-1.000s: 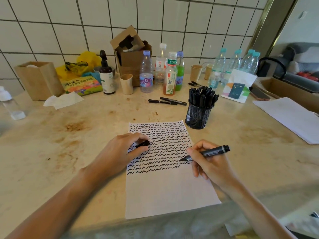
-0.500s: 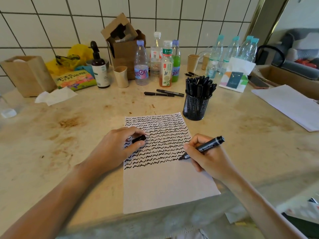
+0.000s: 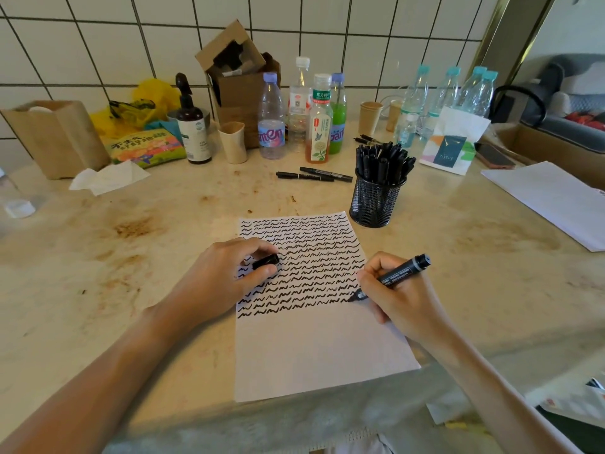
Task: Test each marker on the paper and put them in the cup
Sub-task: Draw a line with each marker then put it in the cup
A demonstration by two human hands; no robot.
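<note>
Marker [image 3: 391, 277]: light, rigid, likely slick barrel; right hand [image 3: 397, 298] pinches mid-barrel. Cap [image 3: 265, 261] pinched by left hand [image 3: 226, 276]. Cup [image 3: 375, 204] at 1 o'clock.

Cap [image 3: 265, 261]: your left hand [image 3: 226, 276] covers most of it; you see only its right end between thumb and forefinger.
Paper [image 3: 314, 352]: your left hand hides part of its left edge and some wavy lines there.
Marker [image 3: 391, 277]: your right hand [image 3: 397, 298] wraps its middle; whether the tip touches the paper is too fine to tell.
Mesh cup [image 3: 375, 204]: the marker count inside is too crowded for you to tell.
Far-left clear bottle [image 3: 14, 201]: cut off by the left edge and blurred.
White sheet at right [image 3: 553, 198]: cut off by the right edge.
Forearms: both run out of the bottom edge.
Items at bottom right [image 3: 576, 404]: cut off, unidentifiable.
</note>
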